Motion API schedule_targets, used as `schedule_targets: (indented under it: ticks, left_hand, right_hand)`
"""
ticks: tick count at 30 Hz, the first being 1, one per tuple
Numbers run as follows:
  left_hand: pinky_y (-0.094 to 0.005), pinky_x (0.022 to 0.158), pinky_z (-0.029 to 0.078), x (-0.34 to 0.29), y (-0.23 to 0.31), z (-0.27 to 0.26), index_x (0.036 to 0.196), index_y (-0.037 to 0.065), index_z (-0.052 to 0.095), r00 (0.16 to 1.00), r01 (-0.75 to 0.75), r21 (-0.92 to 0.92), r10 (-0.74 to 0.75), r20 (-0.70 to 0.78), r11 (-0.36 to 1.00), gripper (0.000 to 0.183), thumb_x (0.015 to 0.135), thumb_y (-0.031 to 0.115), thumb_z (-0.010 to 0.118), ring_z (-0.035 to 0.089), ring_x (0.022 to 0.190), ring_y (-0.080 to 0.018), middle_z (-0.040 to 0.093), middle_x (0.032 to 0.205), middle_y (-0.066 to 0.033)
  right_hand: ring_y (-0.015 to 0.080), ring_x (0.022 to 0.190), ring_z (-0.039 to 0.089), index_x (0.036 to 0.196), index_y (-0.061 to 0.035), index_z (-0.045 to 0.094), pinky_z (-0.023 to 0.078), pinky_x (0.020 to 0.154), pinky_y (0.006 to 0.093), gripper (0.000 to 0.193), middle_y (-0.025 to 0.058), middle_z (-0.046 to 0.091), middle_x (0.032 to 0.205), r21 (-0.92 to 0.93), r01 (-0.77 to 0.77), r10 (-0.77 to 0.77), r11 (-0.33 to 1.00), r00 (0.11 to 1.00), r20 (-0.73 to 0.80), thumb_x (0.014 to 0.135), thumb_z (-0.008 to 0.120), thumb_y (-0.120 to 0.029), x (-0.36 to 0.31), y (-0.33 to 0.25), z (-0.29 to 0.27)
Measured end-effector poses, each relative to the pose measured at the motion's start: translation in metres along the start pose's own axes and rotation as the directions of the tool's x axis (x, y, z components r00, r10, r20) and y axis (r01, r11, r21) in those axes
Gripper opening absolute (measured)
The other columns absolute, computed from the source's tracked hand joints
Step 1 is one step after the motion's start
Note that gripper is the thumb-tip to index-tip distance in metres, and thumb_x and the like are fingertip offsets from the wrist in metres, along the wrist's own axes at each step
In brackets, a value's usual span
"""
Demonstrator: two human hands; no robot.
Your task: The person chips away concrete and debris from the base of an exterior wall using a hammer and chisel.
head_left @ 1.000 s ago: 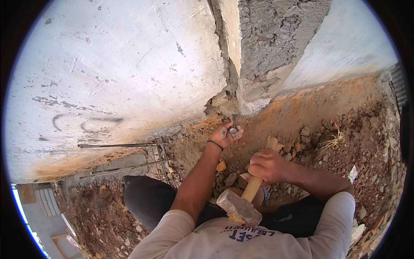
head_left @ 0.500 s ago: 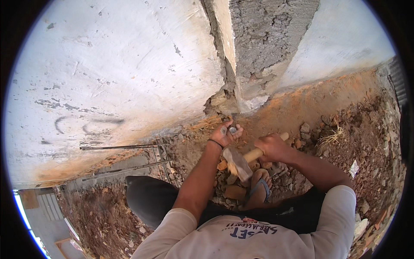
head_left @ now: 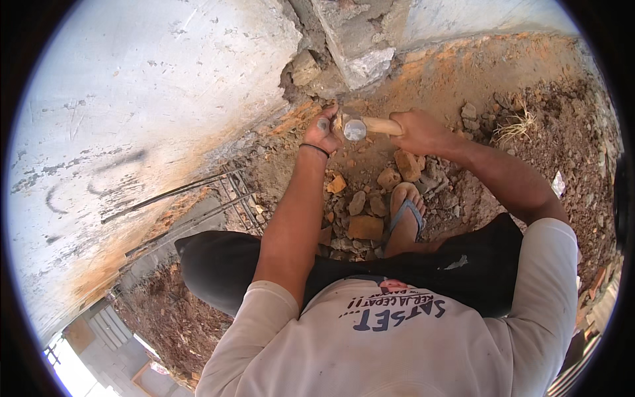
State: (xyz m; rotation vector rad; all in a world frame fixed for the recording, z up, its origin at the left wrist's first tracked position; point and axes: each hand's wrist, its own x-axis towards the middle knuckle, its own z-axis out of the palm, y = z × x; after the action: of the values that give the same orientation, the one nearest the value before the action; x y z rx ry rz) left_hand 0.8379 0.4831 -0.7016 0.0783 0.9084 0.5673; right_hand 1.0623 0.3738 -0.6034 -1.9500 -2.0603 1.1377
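My right hand (head_left: 421, 132) is closed round the wooden handle of a heavy hammer (head_left: 355, 129). The hammer's round steel face shows, and its head lies right beside the fingers of my left hand (head_left: 323, 131). That hand is closed round a chisel at the foot of the wall, its round butt end now covered by the hammer head. A grey patch marks the back of the left hand, and a dark band circles the wrist. Just beyond the hands is a broken-out hollow (head_left: 307, 69) at the base of a concrete column (head_left: 360, 56).
A white plastered wall (head_left: 165, 86) rises at the left. A steel rebar frame (head_left: 231, 192) sticks out by my left forearm. Rubble and brick pieces (head_left: 366, 227) lie round my sandalled foot (head_left: 405, 215). A soil bank (head_left: 555, 152) with dry grass (head_left: 516, 126) slopes up at the right.
The hammer has swung from low beside my left forearm up to the left hand, covering the chisel's end. The view has tilted down, so hands and wall sit higher in it.
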Motion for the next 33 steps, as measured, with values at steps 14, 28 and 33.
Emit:
schedule_targets:
  ticks: [14, 28, 33]
  left_hand:
    - [-0.0489, 0.086, 0.058, 0.001, 0.004, -0.005, 0.106, 0.001, 0.058, 0.986, -0.128, 0.168, 0.107, 0.128, 0.977, 0.020, 0.100, 0.020, 0.060, 0.070, 0.089, -0.0323, 0.069, 0.094, -0.0127]
    - [-0.0500, 0.079, 0.062, 0.013, -0.006, -0.032, 0.103, -0.001, 0.059, 0.998, -0.049, -0.188, 0.054, 0.022, 0.981, 0.019, 0.100, 0.018, 0.059, 0.071, 0.087, -0.0346, 0.068, 0.092, -0.0160]
    - [-0.0470, 0.082, 0.059, 0.015, 0.003, -0.033, 0.106, -0.001, 0.060, 0.986, 0.030, -0.016, -0.027, 0.164, 0.999, 0.026, 0.101, 0.025, 0.059, 0.069, 0.088, -0.0305, 0.069, 0.094, -0.0136]
  right_hand:
    - [0.0341, 0.078, 0.070, 0.094, -0.0070, 0.062, 0.054, 0.069, 0.0448, 0.026, 0.0132, 0.069, 0.085, -0.265, 0.170, -0.195, 0.949, 0.978, -0.072, 0.073, 0.075, -0.015, -0.002, 0.002, 0.002]
    - [0.0365, 0.078, 0.071, 0.098, -0.0037, 0.065, 0.056, 0.070, 0.0479, 0.029, 0.0168, 0.071, 0.081, -0.154, 0.089, -0.093, 0.984, 0.996, -0.017, 0.075, 0.074, -0.019, 0.000, -0.023, -0.017]
    - [0.0309, 0.075, 0.070, 0.092, -0.0079, 0.063, 0.055, 0.064, 0.0447, 0.029, 0.0098, 0.065, 0.080, -0.232, 0.703, -0.739, 0.672, 0.657, -0.150, 0.070, 0.077, -0.021, -0.049, -0.079, -0.040]
